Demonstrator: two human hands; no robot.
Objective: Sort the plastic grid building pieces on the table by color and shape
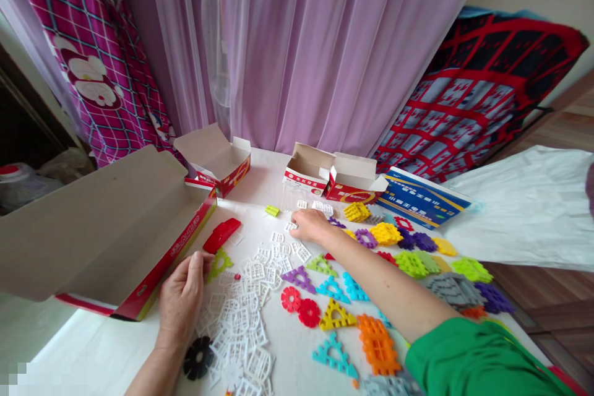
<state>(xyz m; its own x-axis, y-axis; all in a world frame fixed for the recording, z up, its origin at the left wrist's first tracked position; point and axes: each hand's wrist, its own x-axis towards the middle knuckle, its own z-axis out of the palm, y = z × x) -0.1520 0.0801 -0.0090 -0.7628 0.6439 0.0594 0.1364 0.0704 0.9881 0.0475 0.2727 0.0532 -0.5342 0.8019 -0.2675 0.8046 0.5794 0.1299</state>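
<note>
My right hand reaches to the middle of the table, its fingers closed on a small white window piece. Two more white pieces lie just beyond it. On the left, my left hand rests beside the large open box, its thumb and fingers pressed together near a green triangle piece; what they hold, if anything, is hidden. A red piece lies just past its fingertips. Between my arms spreads a loose heap of white window pieces.
The large open box stands at the left. Three small open boxes and a blue box line the back, before a purple curtain. Coloured pieces, some stacked, such as orange squares, lie around and beyond my right arm.
</note>
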